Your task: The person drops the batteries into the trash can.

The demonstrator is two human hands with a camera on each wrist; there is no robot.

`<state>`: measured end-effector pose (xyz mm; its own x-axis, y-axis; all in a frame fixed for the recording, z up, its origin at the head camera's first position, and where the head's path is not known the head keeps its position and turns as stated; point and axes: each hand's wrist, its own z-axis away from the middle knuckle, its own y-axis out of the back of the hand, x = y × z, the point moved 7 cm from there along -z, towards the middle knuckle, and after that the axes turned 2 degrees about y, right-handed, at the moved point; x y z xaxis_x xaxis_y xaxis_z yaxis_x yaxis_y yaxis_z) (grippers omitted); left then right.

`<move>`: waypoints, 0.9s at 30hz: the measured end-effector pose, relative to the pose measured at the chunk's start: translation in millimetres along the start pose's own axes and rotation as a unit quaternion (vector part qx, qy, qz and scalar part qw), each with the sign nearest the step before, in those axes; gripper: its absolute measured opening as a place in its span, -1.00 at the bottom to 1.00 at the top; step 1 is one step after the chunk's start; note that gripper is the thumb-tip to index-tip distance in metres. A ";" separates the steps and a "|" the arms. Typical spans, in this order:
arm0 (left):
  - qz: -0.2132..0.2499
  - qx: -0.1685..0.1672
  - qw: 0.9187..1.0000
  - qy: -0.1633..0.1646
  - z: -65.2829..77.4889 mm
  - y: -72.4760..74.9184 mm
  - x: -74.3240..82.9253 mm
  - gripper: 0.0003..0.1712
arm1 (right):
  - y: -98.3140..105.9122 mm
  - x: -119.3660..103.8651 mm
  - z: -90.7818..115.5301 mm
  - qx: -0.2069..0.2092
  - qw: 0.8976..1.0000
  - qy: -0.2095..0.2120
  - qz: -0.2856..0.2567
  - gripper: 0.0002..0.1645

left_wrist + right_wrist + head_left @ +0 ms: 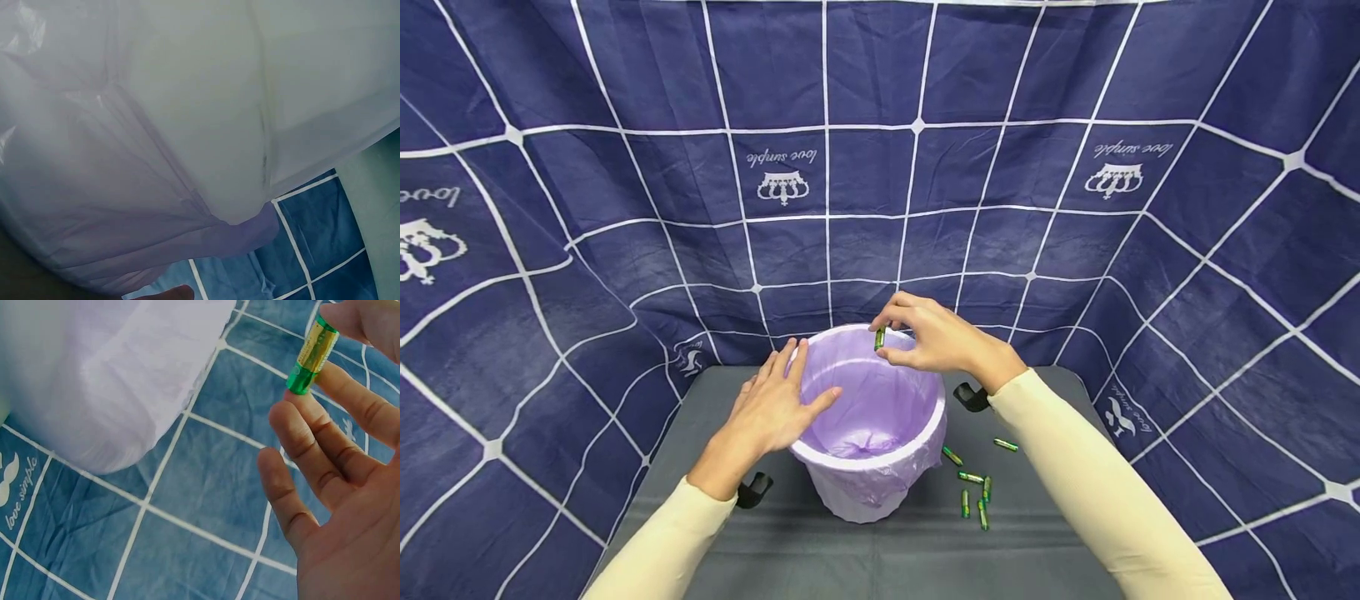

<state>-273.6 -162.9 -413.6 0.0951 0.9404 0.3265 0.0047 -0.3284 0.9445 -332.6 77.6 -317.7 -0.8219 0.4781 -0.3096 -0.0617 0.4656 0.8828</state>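
A green and gold battery (312, 355) is pinched between the thumb and fingers of my right hand (925, 335). In the head view that hand holds it over the far right rim of a white bin (859, 493) lined with a thin purple bag (868, 400). My left hand (773, 410) lies at the bin's left rim, fingers extended and thumb reaching over the opening. The left wrist view is mostly filled by the bag-covered wall (156, 125) of the bin, with just a fingertip at the bottom edge. Inside the bin only the purple liner shows.
Several green batteries (972, 477) lie scattered on the grey surface (760, 550) to the right of the bin. Blue cloth with white grid lines (865, 167) hangs behind and on both sides. A black strap-like piece (754, 490) shows near each wrist.
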 end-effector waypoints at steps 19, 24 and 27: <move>-0.004 0.001 1.000 -0.002 1.6 -1.0 2.2 0.26 | -25.1 3.6 -11.6 -0.057 0.997 -0.045 0.019 -0.51; -0.009 0.003 1.000 0.000 0.6 -0.3 0.0 0.27 | -21.3 5.8 2.3 -0.033 0.999 -0.037 0.019 -0.59; -0.009 0.006 1.000 -0.001 0.3 0.2 -0.2 0.27 | -18.5 8.5 13.2 -0.018 0.999 -0.036 0.013 -0.61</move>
<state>-273.4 -163.2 -413.5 0.0967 0.9461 0.3092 0.0176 -0.3122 0.9498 -331.0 82.8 -341.3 -0.7804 0.5431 -0.3098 -0.0616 0.4264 0.9024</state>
